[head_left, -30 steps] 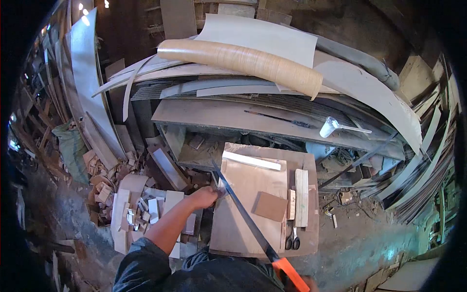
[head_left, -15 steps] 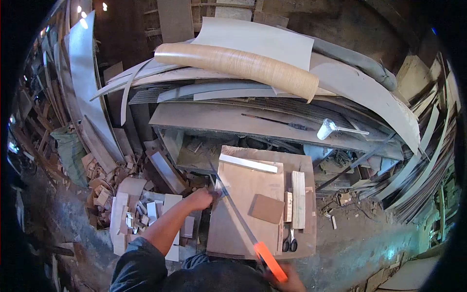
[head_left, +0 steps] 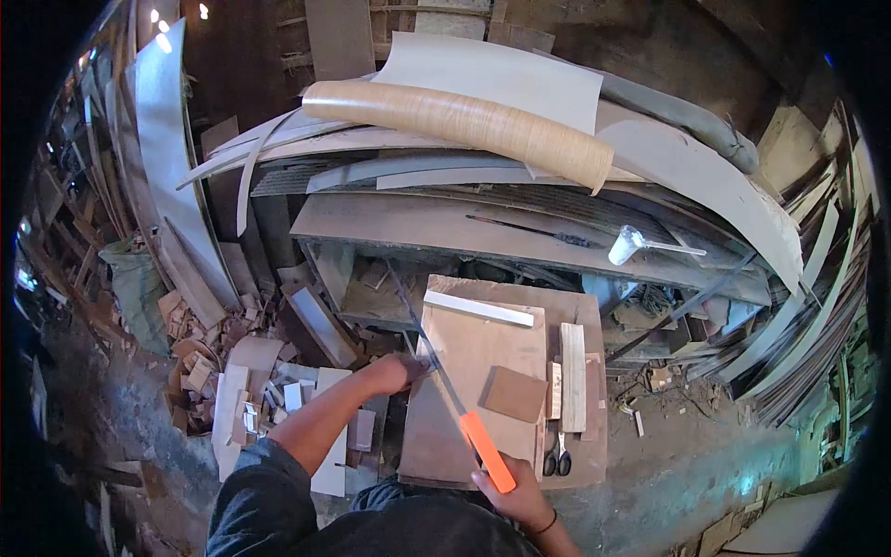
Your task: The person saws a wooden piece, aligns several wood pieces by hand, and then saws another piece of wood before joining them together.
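Observation:
My right hand (head_left: 520,494) is closed around the orange handle of a hand saw (head_left: 486,452) at the near side of the work surface. From the handle, its long thin blade slants away and to the left, crossing the surface's left edge. My left hand (head_left: 393,373) is closed at that edge, right beside the blade; whatever its fingers pinch is hidden. On the board (head_left: 445,371) lie a white strip (head_left: 478,309) at the far end and a brown rectangular piece (head_left: 514,394) right of the blade.
Wooden strips (head_left: 573,376) and black-handled scissors (head_left: 557,457) lie on the right. Offcuts (head_left: 200,367) are heaped at the left. Beyond stands a low shelf (head_left: 408,218) with a white cup-like container (head_left: 626,244), a rolled wood-grain sheet (head_left: 455,125) and bent panels above.
My right hand has pushed the saw forward and to the left, so the blade reaches farther past the board's edge. My left hand stays at about the same place on the edge.

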Demonstrator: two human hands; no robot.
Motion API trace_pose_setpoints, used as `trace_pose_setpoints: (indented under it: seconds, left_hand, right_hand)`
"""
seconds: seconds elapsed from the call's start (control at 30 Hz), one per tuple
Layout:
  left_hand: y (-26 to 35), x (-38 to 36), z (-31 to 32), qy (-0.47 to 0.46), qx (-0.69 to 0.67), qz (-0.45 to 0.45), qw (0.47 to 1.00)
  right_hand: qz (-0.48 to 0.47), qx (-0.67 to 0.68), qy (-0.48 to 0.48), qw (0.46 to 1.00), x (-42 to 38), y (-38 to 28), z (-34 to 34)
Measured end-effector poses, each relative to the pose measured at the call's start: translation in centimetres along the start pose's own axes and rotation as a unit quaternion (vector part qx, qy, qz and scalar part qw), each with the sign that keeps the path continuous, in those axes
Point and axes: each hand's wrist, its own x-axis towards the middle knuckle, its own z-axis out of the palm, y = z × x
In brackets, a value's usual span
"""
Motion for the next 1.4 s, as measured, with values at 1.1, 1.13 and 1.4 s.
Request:
trace_pose_setpoints:
  seconds: [1.1,1.13,1.4]
  left_hand:
    - [-6.5,3.0,4.4,0.088,0.086,0.117,0.985]
    - [-6.2,2.6,3.9,0.091,0.111,0.127,0.981]
    - [-6.0,2.5,3.9,0.128,0.223,0.191,0.948]
  right_hand:
    - [0.078,0.001,-0.038,0.996,-4.6,0.1,-2.8]
    - [0.027,-0.018,-0.054,0.998,-1.9,1.2,-1.1]
    - [-0.012,0.004,-0.055,0.998,-2.3,2.2,-1.8]
